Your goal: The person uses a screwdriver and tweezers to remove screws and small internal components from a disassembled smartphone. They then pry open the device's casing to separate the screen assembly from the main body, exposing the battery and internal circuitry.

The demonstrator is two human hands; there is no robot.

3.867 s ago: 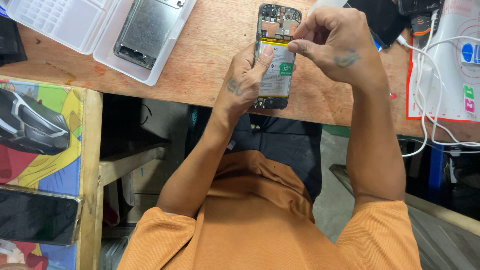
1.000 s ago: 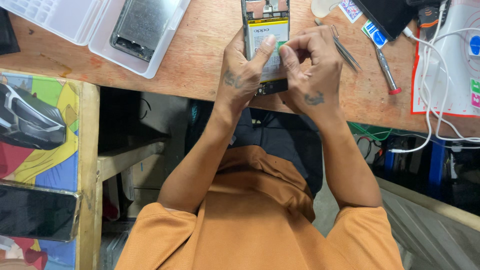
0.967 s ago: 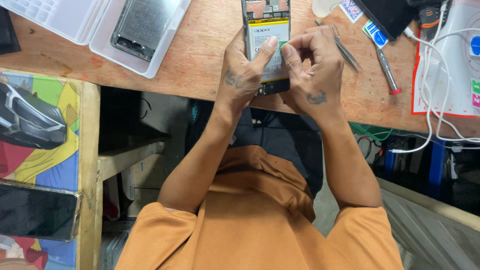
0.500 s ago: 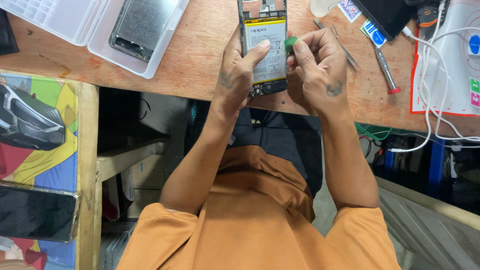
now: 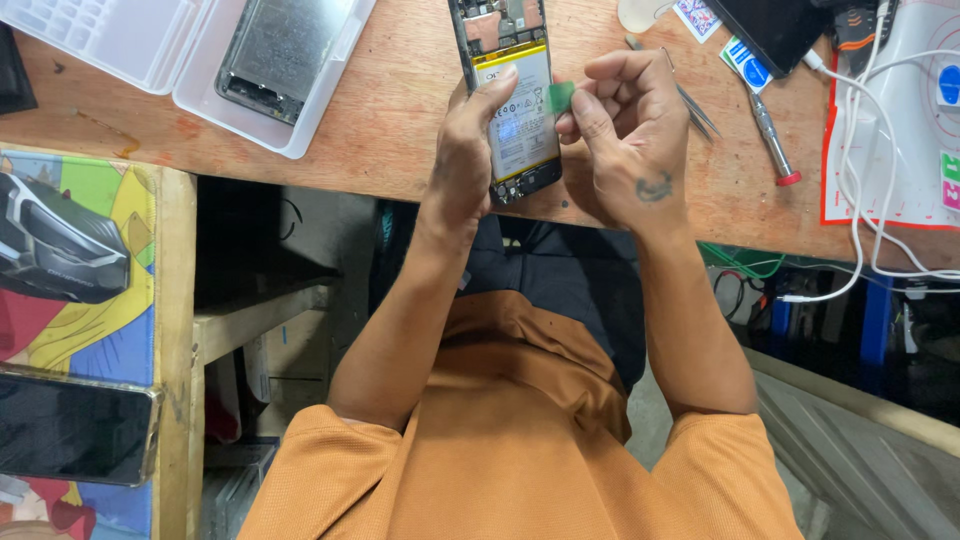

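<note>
An opened phone [image 5: 512, 100], its battery [image 5: 522, 120] exposed, lies at the near edge of the wooden bench [image 5: 400, 130]. The left hand [image 5: 470, 160] clasps it, thumb pressing the battery, while the right hand [image 5: 625, 140] pinches a green pull tab [image 5: 560, 97]. A hard tug might snap the tab or bend the battery.

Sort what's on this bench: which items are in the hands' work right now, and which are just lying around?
In hand:
opened phone, steadied by the left hand
green pull tab, pinched by the right hand

Lying about:
tweezers
red-tipped screwdriver
white plastic case holding a back cover
white cables
</note>
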